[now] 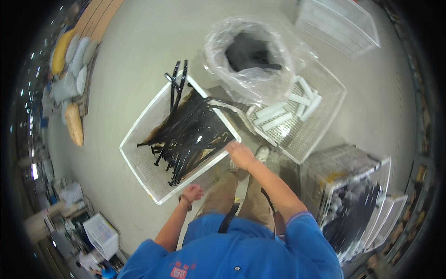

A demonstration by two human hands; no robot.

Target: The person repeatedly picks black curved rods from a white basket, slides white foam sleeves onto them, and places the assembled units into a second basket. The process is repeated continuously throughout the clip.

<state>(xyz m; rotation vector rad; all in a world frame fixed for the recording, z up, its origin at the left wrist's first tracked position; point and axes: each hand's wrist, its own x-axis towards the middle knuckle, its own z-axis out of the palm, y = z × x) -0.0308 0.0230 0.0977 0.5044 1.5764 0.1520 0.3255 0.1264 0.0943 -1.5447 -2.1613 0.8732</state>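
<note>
Right hand (239, 155) touches white crate (151, 124), grip unclear; left hand (193, 191) half-curled, empty; likely heavy, stiff; hold by rim (200, 172)

floor (111, 100): smooth, pale grey-green, carries everything here. white crate (151, 122) sits on it left of centre. perforated crate (316, 125) sits right of that, set at an angle. pale see-through bin (337, 28) is well apart, upper right. worn, scuffed crate (344, 162) stands at right. slatted brown pallet (100, 18) is upper left. two light shoes (262, 153) are planted between the white crate and the scuffed one.
</note>
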